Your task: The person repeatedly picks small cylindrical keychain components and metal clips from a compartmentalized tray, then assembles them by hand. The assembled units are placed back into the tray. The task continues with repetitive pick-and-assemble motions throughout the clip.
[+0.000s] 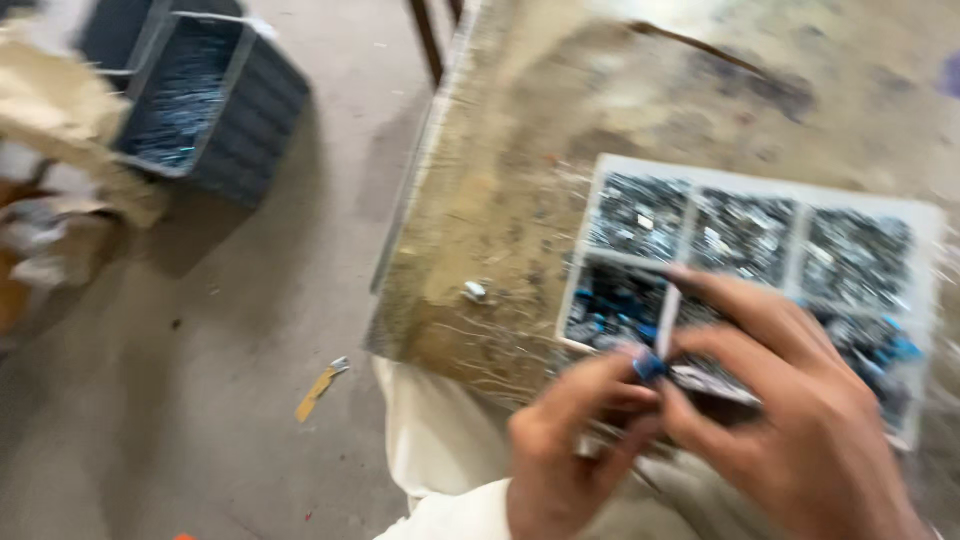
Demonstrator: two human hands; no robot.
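Together, left hand and right hand pinch a small blue part; best held low over the tray, grip firm.

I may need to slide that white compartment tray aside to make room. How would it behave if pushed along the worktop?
The white compartment tray looks full of small metal parts, so it is probably heavy for its size. It would likely drag, not glide, on the rough worktop. Its thin walls look like plastic and may flex; a jolt could spill pieces.
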